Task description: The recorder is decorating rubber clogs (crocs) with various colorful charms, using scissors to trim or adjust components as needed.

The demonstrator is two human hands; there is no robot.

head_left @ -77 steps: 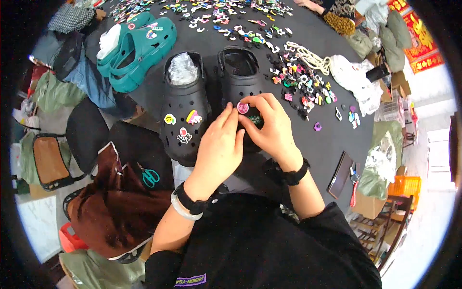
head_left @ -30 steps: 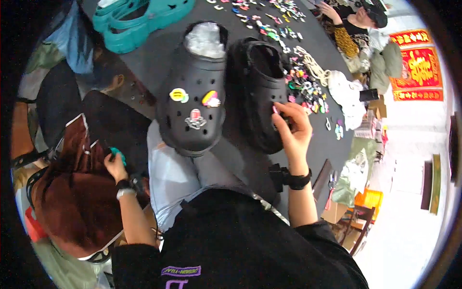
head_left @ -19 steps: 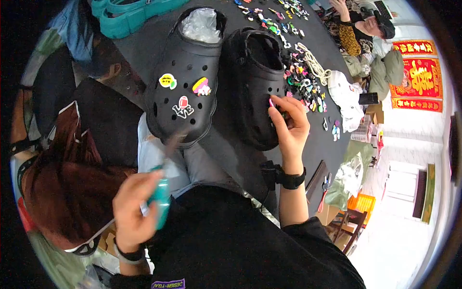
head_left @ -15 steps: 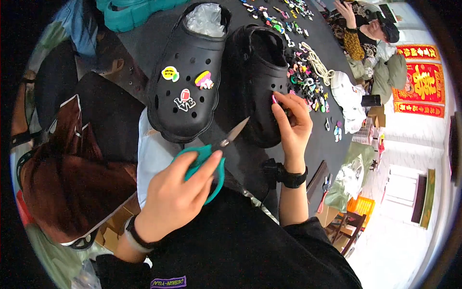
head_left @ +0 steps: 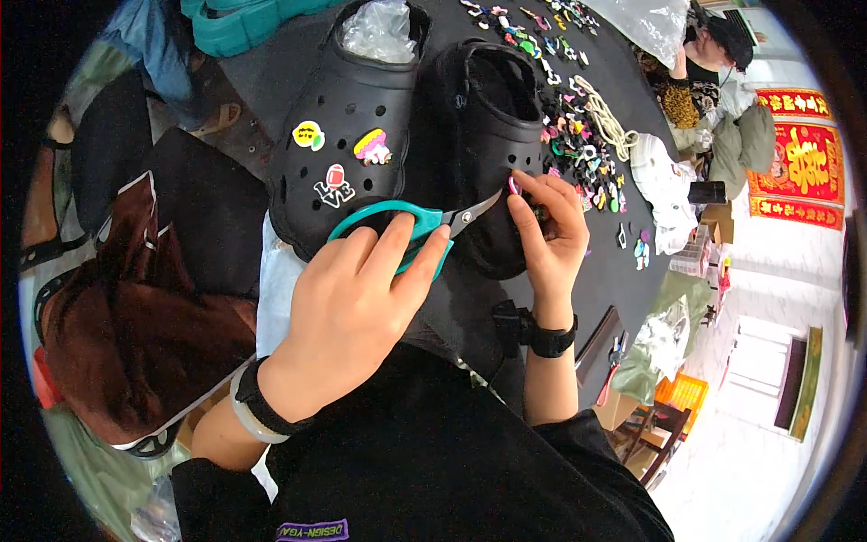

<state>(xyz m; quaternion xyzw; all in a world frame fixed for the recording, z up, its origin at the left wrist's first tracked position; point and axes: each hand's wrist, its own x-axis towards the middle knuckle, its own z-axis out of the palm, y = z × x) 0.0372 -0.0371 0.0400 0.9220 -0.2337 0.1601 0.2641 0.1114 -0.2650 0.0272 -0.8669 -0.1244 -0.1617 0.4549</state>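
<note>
My left hand (head_left: 348, 303) is closed round the teal handles of a pair of scissors (head_left: 432, 223). Its blade tips reach the right black clog (head_left: 479, 135), right beside a small pink shoe charm (head_left: 514, 185). Thumb and fingers of my right hand (head_left: 553, 230) pinch that charm against the clog's upper; its far side is hidden by the fingers. The left black clog (head_left: 357, 95) carries a yellow round charm (head_left: 307, 135), a pink and yellow charm (head_left: 372, 145) and a lettered charm with a red ball (head_left: 335, 183). Clear plastic (head_left: 379, 32) fills its opening.
Many loose colourful charms (head_left: 578, 135) spread over the dark table, with a beige cord (head_left: 605, 122) among them. Teal clogs (head_left: 253, 23) stand at the far left. Across the table sits another person (head_left: 700, 72) beside a clear plastic bag (head_left: 646, 27).
My left hand has brought the scissors up and right, from short of the right clog to the pink charm. My right hand keeps its pinch. The other person now holds up a clear bag.
</note>
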